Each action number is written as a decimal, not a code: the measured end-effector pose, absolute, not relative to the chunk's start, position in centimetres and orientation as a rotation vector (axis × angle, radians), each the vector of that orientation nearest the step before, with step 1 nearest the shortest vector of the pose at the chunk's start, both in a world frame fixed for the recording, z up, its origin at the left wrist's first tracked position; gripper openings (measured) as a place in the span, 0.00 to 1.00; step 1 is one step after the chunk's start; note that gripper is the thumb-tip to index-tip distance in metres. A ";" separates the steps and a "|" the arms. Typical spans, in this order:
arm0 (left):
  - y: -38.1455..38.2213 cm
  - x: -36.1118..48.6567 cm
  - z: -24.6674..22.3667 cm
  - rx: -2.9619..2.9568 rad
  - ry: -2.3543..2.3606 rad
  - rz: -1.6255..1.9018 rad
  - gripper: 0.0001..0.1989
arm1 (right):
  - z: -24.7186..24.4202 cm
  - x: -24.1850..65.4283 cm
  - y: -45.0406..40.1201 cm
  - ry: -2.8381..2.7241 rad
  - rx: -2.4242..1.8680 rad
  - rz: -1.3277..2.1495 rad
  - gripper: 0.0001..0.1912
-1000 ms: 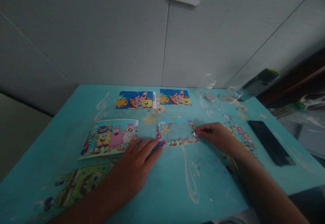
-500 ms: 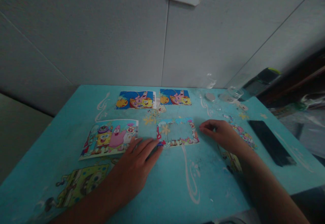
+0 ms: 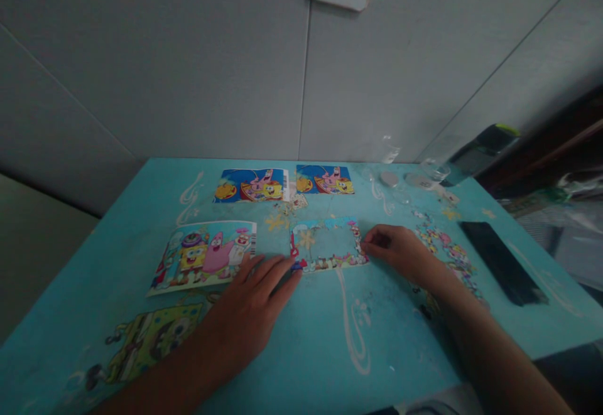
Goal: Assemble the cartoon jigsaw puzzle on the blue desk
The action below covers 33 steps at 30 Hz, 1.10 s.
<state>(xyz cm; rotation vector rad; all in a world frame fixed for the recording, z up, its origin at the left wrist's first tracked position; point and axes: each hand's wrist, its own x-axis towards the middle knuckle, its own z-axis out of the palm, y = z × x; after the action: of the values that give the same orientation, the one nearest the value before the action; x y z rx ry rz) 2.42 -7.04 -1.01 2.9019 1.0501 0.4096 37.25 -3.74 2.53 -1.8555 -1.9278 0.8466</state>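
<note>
A rectangular border of joined jigsaw pieces (image 3: 330, 262) lies mid-table, its middle showing the blue tabletop. My left hand (image 3: 257, 305) rests palm down with fingers stretched out, the fingertips on the border's lower left corner. At the border's right side, my right hand (image 3: 396, 250) has thumb and fingers pinched together; whatever they hold is too small to see. Left of the border is a printed picture card (image 3: 207, 257) of cartoon figures, partly under my left fingers. A spread of loose jigsaw pieces (image 3: 455, 253) lies beyond my right wrist.
Two blue picture cards (image 3: 252, 186) (image 3: 325, 180) lie by the wall. Small round lids (image 3: 389, 179) and clear plastic containers (image 3: 436, 170) stand at the back right. A dark flat strip (image 3: 502, 263) lies on the right. The tabletop (image 3: 325, 339) has a printed cartoon pattern.
My right hand has moved slightly left, from beside the border to its right edge, still pinched. More of the loose pieces now show. My left hand stays in place.
</note>
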 end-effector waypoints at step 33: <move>-6.9 2.5 -1.0 2.912 1.032 0.433 0.29 | 2.6 36.1 -4.1 -2.034 -1.811 0.499 0.11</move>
<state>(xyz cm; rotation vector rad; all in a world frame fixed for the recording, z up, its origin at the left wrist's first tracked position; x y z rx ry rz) 2.45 -6.94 -0.96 2.9123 1.0324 0.4333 36.11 -4.10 2.65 -1.8111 -2.0345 0.4991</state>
